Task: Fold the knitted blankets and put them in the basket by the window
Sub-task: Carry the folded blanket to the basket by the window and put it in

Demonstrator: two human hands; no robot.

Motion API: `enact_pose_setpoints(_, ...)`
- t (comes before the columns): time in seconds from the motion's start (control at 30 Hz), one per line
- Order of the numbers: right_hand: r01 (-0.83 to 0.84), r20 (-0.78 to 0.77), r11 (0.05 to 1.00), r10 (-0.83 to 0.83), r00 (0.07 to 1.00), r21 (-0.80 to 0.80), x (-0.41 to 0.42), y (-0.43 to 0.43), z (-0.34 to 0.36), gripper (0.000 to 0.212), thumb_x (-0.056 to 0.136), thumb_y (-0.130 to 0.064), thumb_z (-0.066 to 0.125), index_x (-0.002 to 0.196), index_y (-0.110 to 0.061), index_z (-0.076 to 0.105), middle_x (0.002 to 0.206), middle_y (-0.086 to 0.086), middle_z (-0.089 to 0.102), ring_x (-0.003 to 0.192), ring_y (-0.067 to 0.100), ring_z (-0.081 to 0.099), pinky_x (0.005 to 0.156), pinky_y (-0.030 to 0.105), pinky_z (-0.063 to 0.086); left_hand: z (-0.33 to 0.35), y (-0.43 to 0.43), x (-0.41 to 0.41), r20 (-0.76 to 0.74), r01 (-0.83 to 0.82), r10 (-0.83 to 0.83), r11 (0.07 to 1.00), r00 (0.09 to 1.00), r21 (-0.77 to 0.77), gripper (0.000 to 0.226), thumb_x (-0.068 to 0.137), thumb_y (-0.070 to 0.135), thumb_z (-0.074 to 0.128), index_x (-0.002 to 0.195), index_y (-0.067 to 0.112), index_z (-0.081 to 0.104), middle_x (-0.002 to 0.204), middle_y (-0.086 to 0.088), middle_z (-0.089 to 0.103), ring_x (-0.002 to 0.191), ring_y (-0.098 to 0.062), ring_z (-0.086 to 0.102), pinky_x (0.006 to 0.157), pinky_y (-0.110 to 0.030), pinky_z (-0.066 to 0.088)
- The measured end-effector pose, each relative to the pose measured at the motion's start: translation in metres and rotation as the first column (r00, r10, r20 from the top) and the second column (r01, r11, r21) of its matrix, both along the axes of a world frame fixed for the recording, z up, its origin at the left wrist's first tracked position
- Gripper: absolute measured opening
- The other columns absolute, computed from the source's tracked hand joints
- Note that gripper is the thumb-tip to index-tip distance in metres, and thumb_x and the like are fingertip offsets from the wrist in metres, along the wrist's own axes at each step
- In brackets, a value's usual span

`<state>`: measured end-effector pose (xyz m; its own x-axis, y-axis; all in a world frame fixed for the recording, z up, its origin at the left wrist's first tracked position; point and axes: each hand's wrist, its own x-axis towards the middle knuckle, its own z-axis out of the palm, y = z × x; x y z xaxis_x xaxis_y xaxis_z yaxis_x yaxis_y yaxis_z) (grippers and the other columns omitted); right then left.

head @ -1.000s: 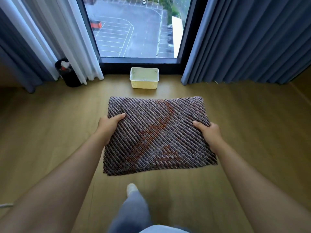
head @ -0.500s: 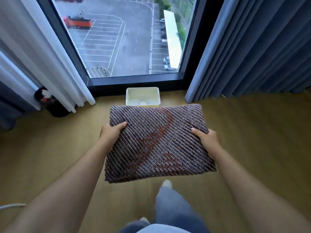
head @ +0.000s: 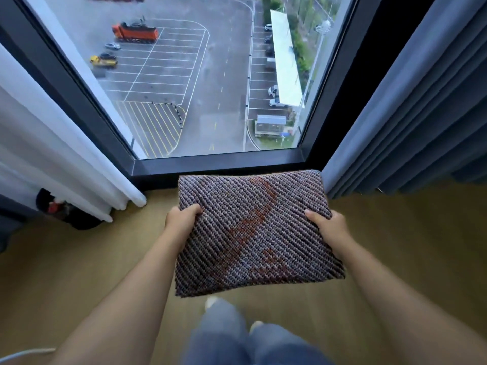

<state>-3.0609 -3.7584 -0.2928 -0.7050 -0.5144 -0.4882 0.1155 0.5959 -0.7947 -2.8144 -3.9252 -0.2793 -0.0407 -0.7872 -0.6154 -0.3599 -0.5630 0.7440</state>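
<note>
A folded knitted blanket (head: 253, 233), grey-brown with a rust-orange pattern, is held flat in the air in front of me. My left hand (head: 180, 219) grips its left edge, thumb on top. My right hand (head: 329, 227) grips its right edge the same way. The blanket hangs just in front of the window sill (head: 218, 164). The basket is hidden, covered by the blanket.
White curtain (head: 52, 154) hangs at the left, blue-grey curtains (head: 408, 114) at the right. A dark bin (head: 66, 209) stands by the left curtain. Wooden floor (head: 408, 246) spreads around me. My legs (head: 237, 335) show below, and a white cable (head: 23, 354) lies bottom left.
I have walked toward the window, which now fills the upper view. The pale basket, visible before beyond the blanket, has passed out of sight under it. Both hands keep their grip.
</note>
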Motion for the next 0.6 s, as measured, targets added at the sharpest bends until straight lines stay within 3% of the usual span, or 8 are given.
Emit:
enact_pose_setpoints(0.07, 0.013, 0.008, 1.0, -0.013, 1.0, 0.019, -0.019, -0.035, -0.009, 0.044, 0.082, -0.031, 0.069, 0.118, -0.007, 0.059, 0.117, 0.013, 0.064, 0.097, 0.027, 0.059, 0.088, 0.035, 0.046, -0.008, -0.038, -0.023, 0.001, 0.005, -0.005, 1.0, 1.0, -0.002, 0.029, 0.084, 0.016, 0.058, 0.112, 0.01, 0.055, 0.1, -0.011, 0.057, 0.092, -0.027, 0.056, 0.086, -0.033, 0.045)
enact_pose_setpoints(0.17, 0.051, 0.013, 0.998, -0.052, 0.999, 0.043, -0.043, -0.085, -0.023, 0.046, 0.083, -0.031, 0.068, 0.12, -0.005, 0.058, 0.119, 0.013, 0.063, 0.105, 0.031, 0.059, 0.093, 0.04, 0.047, -0.026, -0.092, -0.054, 0.017, 0.033, -0.034, 0.999, 0.999, 0.04, 0.03, 0.08, 0.015, 0.059, 0.108, 0.009, 0.054, 0.101, -0.013, 0.059, 0.097, -0.031, 0.059, 0.095, -0.041, 0.048)
enact_pose_setpoints(0.3, 0.122, 0.011, 0.985, -0.124, 0.992, 0.12, -0.07, -0.144, -0.045, 0.047, 0.081, -0.031, 0.07, 0.118, -0.005, 0.059, 0.117, 0.013, 0.064, 0.105, 0.032, 0.06, 0.096, 0.045, 0.048, -0.059, -0.162, -0.092, 0.042, 0.101, -0.106, 0.989, 0.993, 0.108, 0.027, 0.076, 0.012, 0.059, 0.102, 0.007, 0.059, 0.102, -0.016, 0.064, 0.099, -0.032, 0.062, 0.095, -0.046, 0.049)
enact_pose_setpoints(0.53, 0.179, -0.022, 0.95, -0.18, 0.983, 0.255, -0.124, -0.233, -0.108, 0.045, 0.081, -0.032, 0.068, 0.116, -0.007, 0.058, 0.117, 0.014, 0.063, 0.105, 0.033, 0.059, 0.095, 0.046, 0.047, -0.135, -0.256, -0.16, 0.057, 0.235, -0.242, 0.966, 0.969, 0.104, 0.042, 0.085, 0.001, 0.058, 0.126, 0.005, 0.05, 0.118, -0.013, 0.06, 0.099, -0.026, 0.057, 0.086, -0.031, 0.044)
enact_pose_setpoints(0.6, 0.18, -0.019, 0.946, -0.181, 0.983, 0.272, -0.137, -0.255, -0.14, 0.044, 0.081, -0.033, 0.068, 0.116, -0.009, 0.058, 0.118, 0.013, 0.063, 0.106, 0.033, 0.059, 0.097, 0.048, 0.047, -0.17, -0.274, -0.172, 0.078, 0.236, -0.246, 0.964, 0.966, 0.121, 0.042, 0.087, 0.002, 0.058, 0.128, 0.004, 0.047, 0.124, -0.014, 0.057, 0.109, -0.029, 0.056, 0.089, -0.032, 0.042)
